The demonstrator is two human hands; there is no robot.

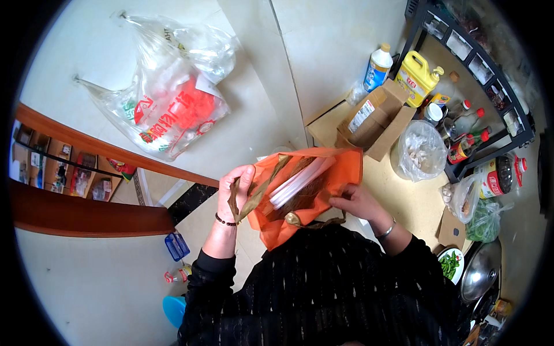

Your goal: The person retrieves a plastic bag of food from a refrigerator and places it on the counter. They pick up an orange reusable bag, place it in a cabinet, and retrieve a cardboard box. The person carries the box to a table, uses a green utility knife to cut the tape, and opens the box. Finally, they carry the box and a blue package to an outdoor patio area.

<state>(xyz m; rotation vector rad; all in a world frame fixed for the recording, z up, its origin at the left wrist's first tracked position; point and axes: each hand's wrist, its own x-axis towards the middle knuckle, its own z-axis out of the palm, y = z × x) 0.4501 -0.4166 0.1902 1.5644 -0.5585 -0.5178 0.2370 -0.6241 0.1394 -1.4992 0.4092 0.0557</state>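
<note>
Between my hands hangs an orange fabric bag [348,166] with brown strap handles [264,188], its mouth spread wide. My left hand [236,188] grips the rim on the left, with one strap looped around by the thumb. On the right, my right hand [357,201] pinches the opposite edge between thumb and fingers. Inside the bag lies a bundle of pale pinkish-white strips [298,184], perhaps folded plastic or paper. Beneath it is something brown, too shaded to name. The bag's bottom is hidden.
A counter [381,194] at right bears an open cardboard box [372,119], a bag-lined tub [420,151], a yellow detergent jug [415,80] and several bottles. A plate of green peppers [451,264] sits beside a wok lid [481,272]. Plastic bags [173,95] hang on the wall at upper left.
</note>
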